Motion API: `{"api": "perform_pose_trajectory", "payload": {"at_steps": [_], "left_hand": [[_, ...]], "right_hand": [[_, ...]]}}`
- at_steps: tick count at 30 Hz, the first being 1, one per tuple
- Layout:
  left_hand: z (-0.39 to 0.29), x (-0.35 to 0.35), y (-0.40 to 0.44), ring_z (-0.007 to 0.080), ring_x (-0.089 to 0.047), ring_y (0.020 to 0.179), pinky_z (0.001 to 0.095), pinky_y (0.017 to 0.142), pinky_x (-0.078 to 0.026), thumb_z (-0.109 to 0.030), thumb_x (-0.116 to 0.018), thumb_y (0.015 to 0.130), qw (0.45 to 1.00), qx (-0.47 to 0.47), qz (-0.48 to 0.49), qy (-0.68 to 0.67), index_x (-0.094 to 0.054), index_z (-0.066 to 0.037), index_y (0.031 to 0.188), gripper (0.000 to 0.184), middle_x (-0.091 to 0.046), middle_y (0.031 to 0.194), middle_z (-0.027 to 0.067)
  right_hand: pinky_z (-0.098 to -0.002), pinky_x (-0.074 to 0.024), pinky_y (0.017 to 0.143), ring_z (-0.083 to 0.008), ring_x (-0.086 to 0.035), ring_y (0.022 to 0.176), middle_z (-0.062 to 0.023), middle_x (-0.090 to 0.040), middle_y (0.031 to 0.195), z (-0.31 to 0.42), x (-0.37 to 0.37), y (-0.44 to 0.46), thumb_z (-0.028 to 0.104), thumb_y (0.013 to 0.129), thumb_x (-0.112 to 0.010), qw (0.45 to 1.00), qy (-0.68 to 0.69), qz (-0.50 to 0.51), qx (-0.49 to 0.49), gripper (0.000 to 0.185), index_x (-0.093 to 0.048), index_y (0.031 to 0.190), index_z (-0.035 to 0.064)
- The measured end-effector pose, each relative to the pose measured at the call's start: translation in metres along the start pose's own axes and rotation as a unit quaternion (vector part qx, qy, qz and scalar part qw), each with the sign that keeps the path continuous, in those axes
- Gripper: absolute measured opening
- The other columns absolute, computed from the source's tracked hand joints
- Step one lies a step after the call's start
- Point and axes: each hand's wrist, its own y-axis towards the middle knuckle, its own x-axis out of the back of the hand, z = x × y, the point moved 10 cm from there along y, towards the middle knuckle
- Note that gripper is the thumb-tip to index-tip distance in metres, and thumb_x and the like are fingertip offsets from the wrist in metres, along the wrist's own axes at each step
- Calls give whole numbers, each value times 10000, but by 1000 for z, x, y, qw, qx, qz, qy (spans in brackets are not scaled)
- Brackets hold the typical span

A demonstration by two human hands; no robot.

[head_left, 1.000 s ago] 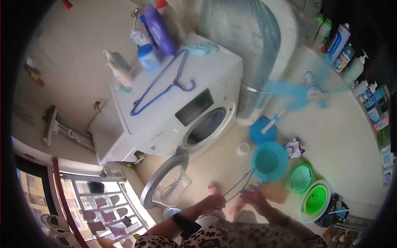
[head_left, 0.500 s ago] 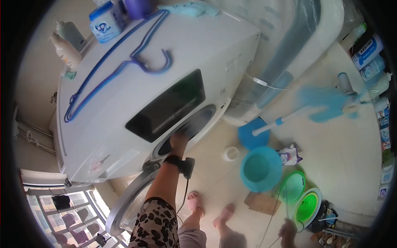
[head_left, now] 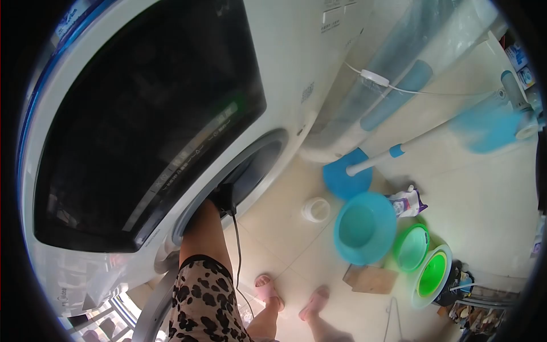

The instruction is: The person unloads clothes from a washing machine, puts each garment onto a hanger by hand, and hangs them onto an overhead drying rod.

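Note:
My left forearm (head_left: 204, 236), below a leopard-print sleeve (head_left: 199, 296), reaches through the round opening of a white washing machine (head_left: 285, 68). The hand itself is hidden inside the dark drum (head_left: 259, 168), so its fingers and anything in them do not show. A black device (head_left: 225, 196) is strapped at the wrist, with a cable (head_left: 237, 256) hanging from it. At the lower edge, part of a thin wire hanger (head_left: 393, 300) shows over the floor. My right hand is out of the picture.
The machine's open door (head_left: 154, 313) is beside my sleeve. On the floor are a blue basin (head_left: 393, 231), a green-rimmed basin (head_left: 411, 248), a white tub (head_left: 316, 210), cardboard (head_left: 370, 279) and a blue mop (head_left: 347, 185). Pink slippers (head_left: 314, 303) are on my feet.
My view has moved closer to the machine, and my left arm has gone deeper into the drum. My right hand, earlier holding the wire hanger, has dropped out of view.

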Motion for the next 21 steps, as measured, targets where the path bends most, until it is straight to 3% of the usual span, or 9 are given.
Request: {"api": "perform_pose_trajectory", "payload": {"at_steps": [6, 9, 21], "left_hand": [[13, -7, -1, 302, -573, 827, 428, 804, -486, -134, -601, 820, 999, 12, -15, -39, -587, -67, 1044, 234, -613, 898, 133], [18, -10, 1, 284, -571, 811, 419, 797, -490, -121, -604, 820, 998, 17, -21, -55, -589, -69, 1037, 223, -613, 889, 124], [47, -14, 6, 215, -564, 746, 384, 770, -507, -71, -617, 822, 981, 78, -65, -168, -596, -79, 1008, 188, -615, 849, 85]], "right_hand": [[-204, -409, 440, -73, -454, 489, 12, -478, 639, 8, -20, 4, 133, 949, -493, 999, 12, 29, 15, 238, -557, 1110, -30], [-202, -414, 448, -72, -470, 503, 4, -501, 637, 45, -39, -6, 126, 939, -509, 999, -39, 14, 11, 238, -570, 1087, -50], [-214, -419, 463, -73, -480, 510, 3, -518, 636, 16, -44, -5, 140, 932, -521, 998, -42, 25, -32, 250, -580, 1097, -38]]}}
